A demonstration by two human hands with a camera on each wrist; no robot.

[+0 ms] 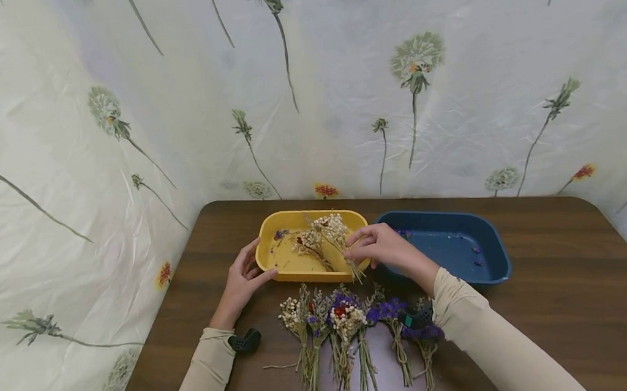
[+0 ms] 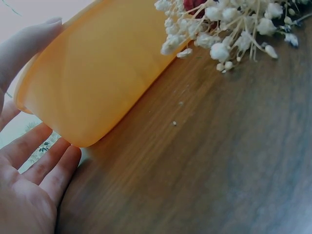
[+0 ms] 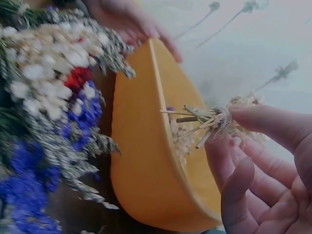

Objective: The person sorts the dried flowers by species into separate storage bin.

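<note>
My right hand (image 1: 379, 247) pinches a small bunch of dried white flowers (image 1: 331, 226) by its stems, over the right part of a yellow tub (image 1: 298, 276). In the right wrist view, the tied stem ends (image 3: 207, 119) stick out between thumb and fingers. Another bunch of dried flowers (image 1: 310, 245) lies inside the tub. My left hand (image 1: 243, 281) holds the tub's left end, thumb at the front and fingers round the end wall (image 2: 73, 107). Several tied bunches of white, red and purple dried flowers (image 1: 347, 322) lie in a row in front of the tub.
A blue tub (image 1: 497, 254) with a few purple petals stands to the right, under my right forearm. Both tubs are on a dark wooden table (image 1: 565, 298). Behind it hangs a flower-printed sheet (image 1: 341, 126).
</note>
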